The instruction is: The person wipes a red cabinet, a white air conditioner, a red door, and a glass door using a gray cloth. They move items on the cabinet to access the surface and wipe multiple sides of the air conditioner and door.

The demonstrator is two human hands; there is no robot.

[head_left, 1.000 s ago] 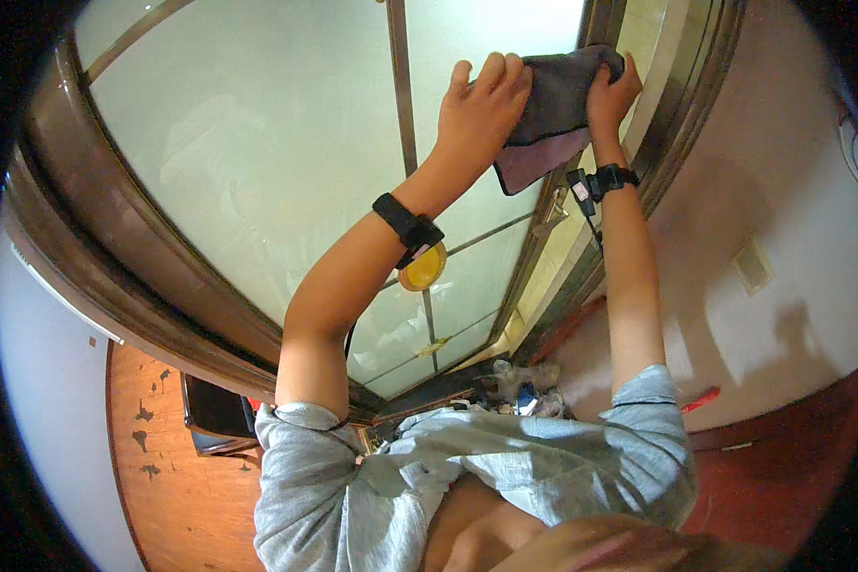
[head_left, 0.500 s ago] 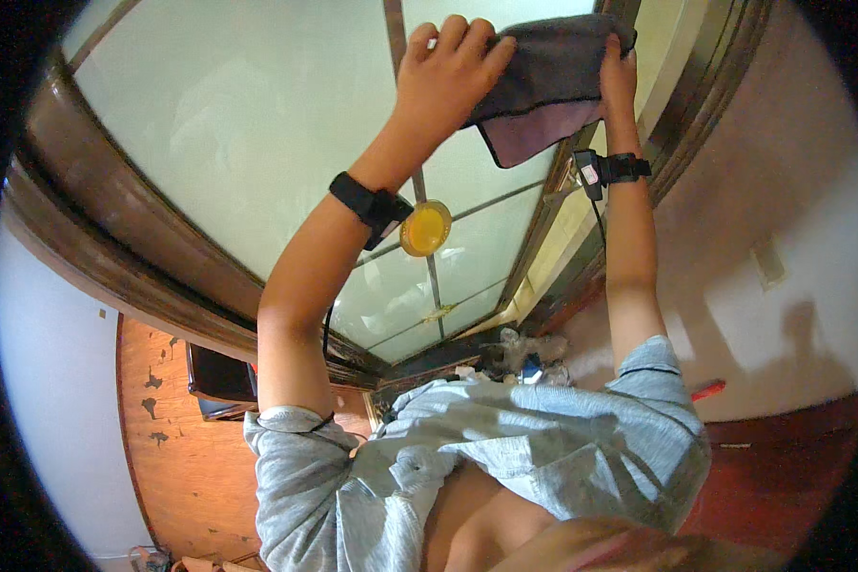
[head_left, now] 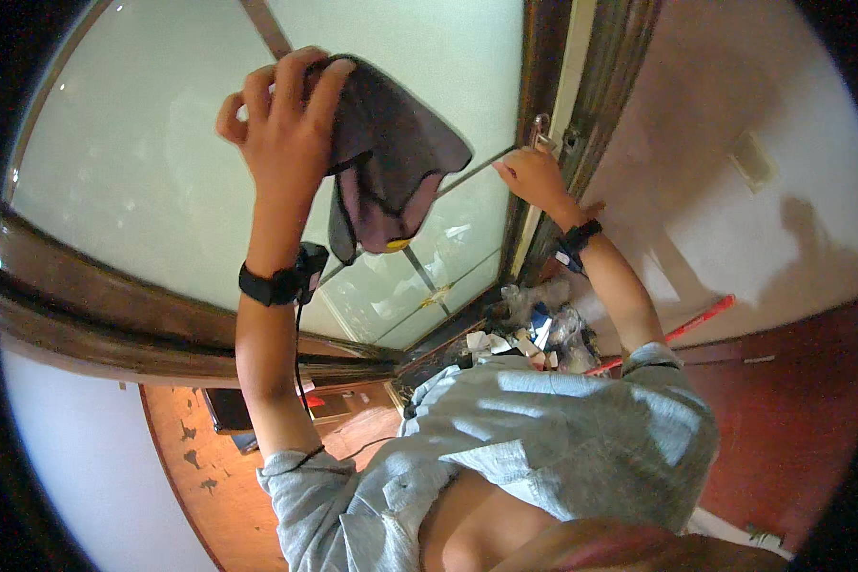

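A dark grey cloth (head_left: 391,143) with a mauve underside and black edging hangs in folds from my left hand (head_left: 286,119). The fingers of that hand are bent over its upper corner, in front of a frosted glass door (head_left: 162,124). At the door's right edge my right hand (head_left: 539,179) is curled at the metal door handle (head_left: 541,133), and its fingers cover most of the lever. No cloth is in that hand. A bit of a yellow round piece on the glass (head_left: 398,245) peeks out below the cloth.
Dark wooden framing (head_left: 95,296) runs along the left side. Plastic bags and papers (head_left: 548,334) lie in a heap by the door's bottom. A red stick (head_left: 701,317) leans near the pale wall (head_left: 734,229), which bears a switch plate (head_left: 753,162).
My right hand has let go of the cloth and come down to the door handle. The cloth now droops from my left hand, which has shifted left and slightly down in view.
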